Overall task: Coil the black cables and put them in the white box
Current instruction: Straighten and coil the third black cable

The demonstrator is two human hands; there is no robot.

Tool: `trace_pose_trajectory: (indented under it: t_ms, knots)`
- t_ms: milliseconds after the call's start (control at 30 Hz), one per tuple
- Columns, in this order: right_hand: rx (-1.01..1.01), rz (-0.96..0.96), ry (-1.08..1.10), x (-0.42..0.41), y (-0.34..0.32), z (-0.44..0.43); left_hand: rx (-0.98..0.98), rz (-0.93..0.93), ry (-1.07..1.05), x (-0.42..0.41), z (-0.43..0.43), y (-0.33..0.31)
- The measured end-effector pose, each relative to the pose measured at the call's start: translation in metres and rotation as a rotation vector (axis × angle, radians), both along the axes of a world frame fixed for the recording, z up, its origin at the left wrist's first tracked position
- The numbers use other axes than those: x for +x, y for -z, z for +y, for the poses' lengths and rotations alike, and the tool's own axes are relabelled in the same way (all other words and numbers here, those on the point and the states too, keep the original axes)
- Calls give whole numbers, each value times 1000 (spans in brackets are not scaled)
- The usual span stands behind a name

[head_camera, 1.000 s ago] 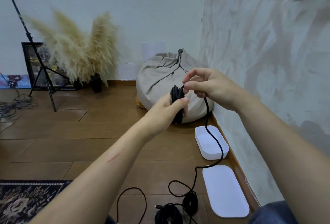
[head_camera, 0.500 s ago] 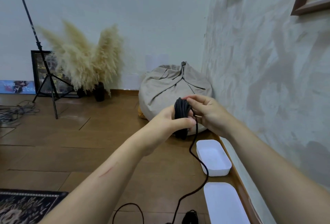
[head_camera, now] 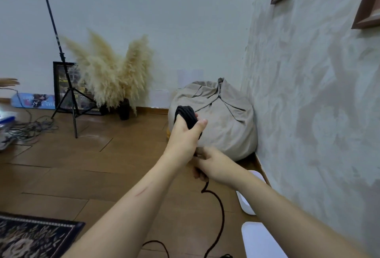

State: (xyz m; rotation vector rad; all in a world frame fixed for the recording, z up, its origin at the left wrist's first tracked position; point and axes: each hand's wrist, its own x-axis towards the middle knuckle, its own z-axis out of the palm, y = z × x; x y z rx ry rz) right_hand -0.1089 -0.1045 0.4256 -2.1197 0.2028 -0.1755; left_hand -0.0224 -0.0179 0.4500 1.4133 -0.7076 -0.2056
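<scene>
- Gripping a thick bundle of coiled black cable (head_camera: 186, 116), the left hand (head_camera: 183, 135) sits at frame centre. Its fingers are wrapped round the coil's far side and mostly hidden, and its thumb is pressed along the near side.
- The right hand (head_camera: 213, 164) is just below and partly tucked under the left wrist. Its fingers are curled round a loose black cable tail (head_camera: 221, 212), and the fingertips are in shadow and hard to make out.
- That tail drops from the right hand, kinks once, and runs down to the bottom edge, where it is cut off.
- A further thin black loop (head_camera: 159, 244) lies on the brown wooden floor (head_camera: 102, 175) at bottom centre. Whether it joins the tail cannot be told.
- The white rectangular plastic box (head_camera: 245, 206) stands on the floor against the right-hand wall, lower right. The right forearm covers most of it, so its contents cannot be seen.
- A flat white panel with rounded corners (head_camera: 259, 241) lies nearer the bottom right and is cropped by the frame.
- A beige fabric beanbag (head_camera: 226, 117) sits in the corner behind the coil.
- At left are cream pampas grass (head_camera: 115, 72), a black tripod stand (head_camera: 61, 58) and a blurred tangle of dark cords (head_camera: 30, 129).
</scene>
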Motion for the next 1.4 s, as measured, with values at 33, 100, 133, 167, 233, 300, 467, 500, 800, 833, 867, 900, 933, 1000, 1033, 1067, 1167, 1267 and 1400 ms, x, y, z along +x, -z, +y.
trace_pose_trajectory:
  t_ms: [33, 100, 133, 167, 233, 300, 467, 500, 800, 833, 867, 900, 933, 1000, 1033, 1067, 1167, 1267, 1400]
  knots:
    - [-65, 9, 1, 1, -5, 0, 12, -38, -48, 9, 2, 3]
    - [-179, 17, 12, -1, -20, -1, 87, -114, -105, 25, 7, 9]
    - [-223, 24, -4, -5, -30, -4, 166, -166, -121, 30, 9, 12]
    - [-253, 35, -27, -11, -40, -8, 260, -215, -125, 34, 10, 16]
    - [-319, 32, -56, -24, -57, -18, 401, -252, -102, 38, 12, 24]
    - [-398, -59, -7, -31, -67, -33, 399, -208, -13, 35, 11, 29]
    - [-395, -413, 207, -33, -68, -54, 247, -75, 319, -15, 5, 14]
    - [-327, -453, 230, -34, -69, -56, 232, -125, 343, -25, 3, 13]
    - [149, -500, 213, -39, -65, -64, 142, -251, 312, -47, 8, -2]
    - [153, -504, 209, -39, -67, -65, 153, -257, 312, -46, 8, -2]
    - [155, -508, 207, -40, -69, -65, 168, -265, 318, -45, 9, -1]
    - [156, -510, 204, -41, -70, -65, 185, -275, 322, -45, 9, -2]
    - [162, -510, 197, -42, -71, -65, 193, -286, 322, -45, 9, -1]
    - [182, -511, 174, -44, -72, -66, 196, -300, 302, -42, 9, -1]
    - [184, -507, 168, -45, -71, -67, 196, -296, 286, -41, 9, -1]
    - [170, -499, 172, -46, -70, -69, 193, -286, 278, -39, 10, -2]
    - [109, -471, 202, -45, -67, -70, 222, -285, 326, -36, 14, -4]
    - [143, -462, 187, -41, -63, -70, 186, -263, 435, -43, 16, -7]
    - [281, -471, 131, -38, -59, -66, 60, -26, 538, -51, 14, -15]
